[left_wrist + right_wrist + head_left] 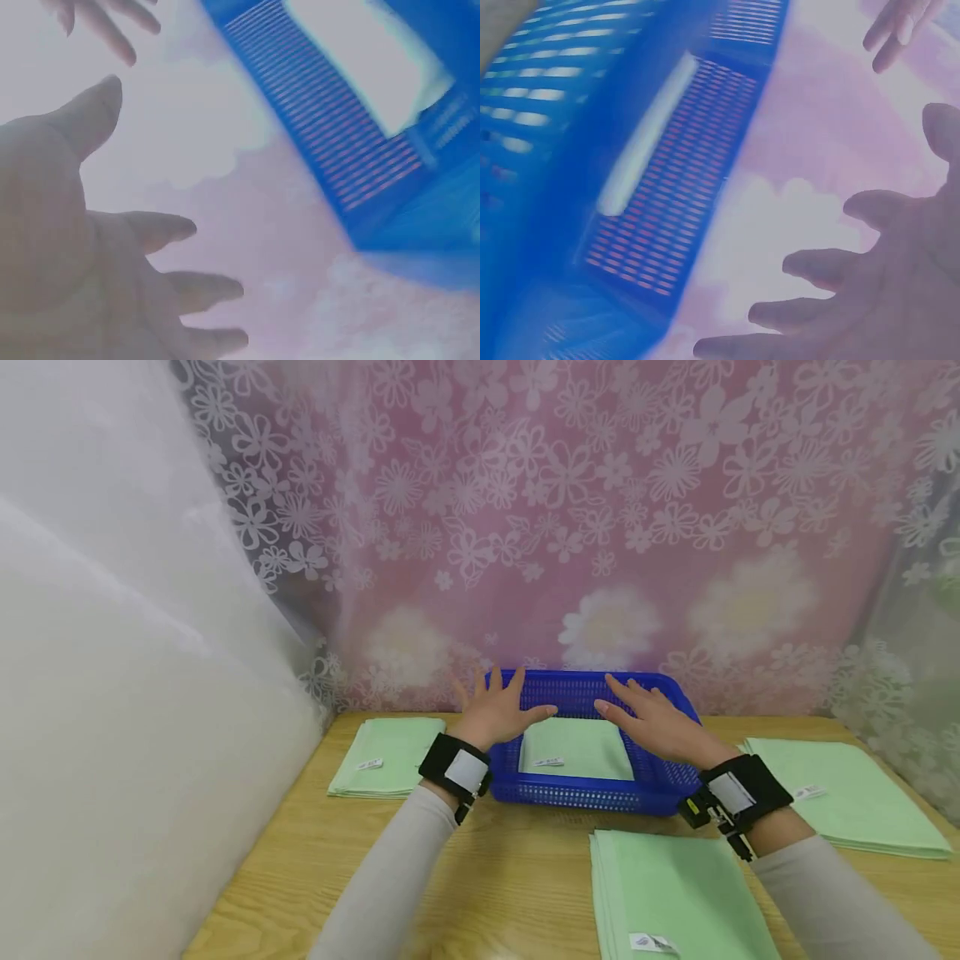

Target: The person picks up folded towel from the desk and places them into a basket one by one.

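Note:
A blue plastic basket point(570, 797) with slotted walls stands at the back of the table. Inside it lies a folded light-green cloth point(577, 747) with a small white label. My left hand point(491, 714) hovers over the basket's left side, fingers spread and straight, holding nothing. Over the right side my right hand point(660, 724) is likewise spread, its palm down and holding nothing. In the left wrist view, a gap shows between my left hand point(90, 247) and the basket point(300, 127). The right wrist view shows my right hand point(885, 277) apart from the slotted wall point(675, 172).
A folded green cloth point(397, 752) lies left of the basket. Another folded cloth point(675, 885) is in front, and a larger one point(855, 793) lies at the right. A floral curtain point(525, 527) hangs behind the wooden table point(315, 877), and white sheeting point(150, 652) borders its left.

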A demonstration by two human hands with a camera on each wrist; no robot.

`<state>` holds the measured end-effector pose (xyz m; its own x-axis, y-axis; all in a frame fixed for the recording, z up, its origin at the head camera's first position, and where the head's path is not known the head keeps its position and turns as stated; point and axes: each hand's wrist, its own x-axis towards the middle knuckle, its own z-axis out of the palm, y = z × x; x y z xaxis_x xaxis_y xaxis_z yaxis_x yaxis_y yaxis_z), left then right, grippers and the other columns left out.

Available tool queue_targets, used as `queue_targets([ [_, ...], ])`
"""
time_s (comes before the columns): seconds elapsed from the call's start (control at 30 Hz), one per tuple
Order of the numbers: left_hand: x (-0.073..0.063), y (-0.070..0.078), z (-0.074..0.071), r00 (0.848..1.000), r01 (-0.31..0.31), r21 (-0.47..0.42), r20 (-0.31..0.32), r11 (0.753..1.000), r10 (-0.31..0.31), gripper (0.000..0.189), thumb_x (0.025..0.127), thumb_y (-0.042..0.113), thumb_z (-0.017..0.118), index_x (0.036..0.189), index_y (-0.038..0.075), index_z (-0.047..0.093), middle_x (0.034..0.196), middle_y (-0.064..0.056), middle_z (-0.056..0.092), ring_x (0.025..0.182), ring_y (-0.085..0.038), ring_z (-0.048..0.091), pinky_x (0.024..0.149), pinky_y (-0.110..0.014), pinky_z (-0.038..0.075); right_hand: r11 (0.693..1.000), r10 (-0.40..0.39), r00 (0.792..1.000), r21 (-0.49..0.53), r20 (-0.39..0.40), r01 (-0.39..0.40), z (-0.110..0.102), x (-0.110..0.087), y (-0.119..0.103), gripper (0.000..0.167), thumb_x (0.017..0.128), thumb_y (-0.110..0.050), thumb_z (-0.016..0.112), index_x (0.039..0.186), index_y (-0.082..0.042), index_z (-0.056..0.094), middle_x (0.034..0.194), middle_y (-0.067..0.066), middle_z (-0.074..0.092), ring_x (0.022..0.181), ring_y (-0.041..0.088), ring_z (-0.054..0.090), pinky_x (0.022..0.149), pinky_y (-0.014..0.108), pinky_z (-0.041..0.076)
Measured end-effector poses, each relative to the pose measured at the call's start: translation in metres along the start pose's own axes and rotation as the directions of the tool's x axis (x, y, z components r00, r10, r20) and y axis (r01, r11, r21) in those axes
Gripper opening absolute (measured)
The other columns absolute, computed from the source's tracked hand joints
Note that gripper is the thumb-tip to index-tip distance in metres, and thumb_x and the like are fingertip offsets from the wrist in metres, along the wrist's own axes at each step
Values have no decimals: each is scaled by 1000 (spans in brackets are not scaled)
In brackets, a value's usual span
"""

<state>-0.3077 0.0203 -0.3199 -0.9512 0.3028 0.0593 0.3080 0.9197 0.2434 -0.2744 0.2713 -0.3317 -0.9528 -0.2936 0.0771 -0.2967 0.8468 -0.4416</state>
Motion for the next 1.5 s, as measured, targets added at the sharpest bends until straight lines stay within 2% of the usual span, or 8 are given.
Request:
queue_targets([
  [0.13, -9, 7, -18, 1000, -13, -11, -17, 1000, 13, 93, 90, 78, 43, 162, 26, 14, 167, -17, 7, 151, -43, -5, 110, -71, -13, 1000, 23, 1000, -5, -5, -23, -13, -6, -9, 82, 102, -62, 35, 162, -12, 8, 162, 32, 1, 141, 64, -5, 102, 82, 2],
  [0.37, -30, 16, -16, 997, -64, -74, 40, 995, 67, 91, 90, 78, 42, 162, 29, 13, 167, -17, -3, 151, -40, -12, 110, -71, -15, 999, 28, 1000, -37, -8, -28, -16, -25, -14, 84, 102, -63, 36, 162, -12, 8, 162, 32, 4, 140, 65, -3, 99, 83, 5],
  [0.57, -75, 17, -21, 989, -130, -145, 45, 981, 138, 90, 92, 75, 43, 162, 28, 10, 166, -18, -10, 151, -39, -15, 111, -72, -8, 996, 51, 999, -71, -9, -51, -27, -72, -19, 85, 100, -65, 38, 162, -17, 6, 164, 28, 0, 142, 62, -3, 98, 84, 7],
  [0.73, -119, 9, -28, 992, -122, -167, -9, 978, 122, 88, 93, 73, 45, 162, 29, 13, 166, -17, -9, 152, -37, -12, 111, -74, -2, 999, 29, 1000, -45, -8, -29, -50, -122, -18, 80, 103, -56, 42, 161, -25, -3, 166, 22, -1, 146, 56, 2, 100, 81, 13],
  [0.93, -136, 7, -28, 991, -130, -219, -5, 967, 132, 90, 91, 75, 45, 161, 32, 9, 165, -15, -13, 151, -34, -14, 113, -71, -3, 997, 46, 998, -65, -35, -48, -60, -149, -3, 79, 105, -48, 45, 161, -26, -7, 164, 26, 5, 144, 59, 8, 94, 78, 23],
  [1.07, -139, 8, -18, 988, -142, -218, 22, 966, 150, 88, 93, 71, 47, 162, 30, 11, 166, -20, -4, 152, -38, -4, 114, -71, 0, 995, 85, 996, -42, -20, -86, -50, -156, 10, 82, 104, -51, 46, 161, -26, -8, 164, 26, 4, 142, 63, 1, 94, 80, 20],
  [1.23, -148, 11, 8, 977, -194, -170, 60, 966, 207, 85, 94, 67, 49, 161, 26, 18, 164, -23, 15, 152, -43, 8, 112, -74, 7, 992, 127, 992, -22, 14, -127, -26, -172, 29, 83, 103, -52, 47, 162, -22, -4, 162, 32, 0, 140, 65, -1, 94, 82, 16],
  [1.5, -166, 24, 56, 947, -224, -231, 178, 947, 268, 85, 91, 68, 54, 160, 25, 27, 162, -25, 18, 151, -42, 12, 107, -78, 11, 993, 114, 990, 3, 80, -114, 20, -194, 51, 78, 103, -45, 52, 162, -16, 11, 156, 41, 10, 133, 72, 9, 86, 83, 24],
])
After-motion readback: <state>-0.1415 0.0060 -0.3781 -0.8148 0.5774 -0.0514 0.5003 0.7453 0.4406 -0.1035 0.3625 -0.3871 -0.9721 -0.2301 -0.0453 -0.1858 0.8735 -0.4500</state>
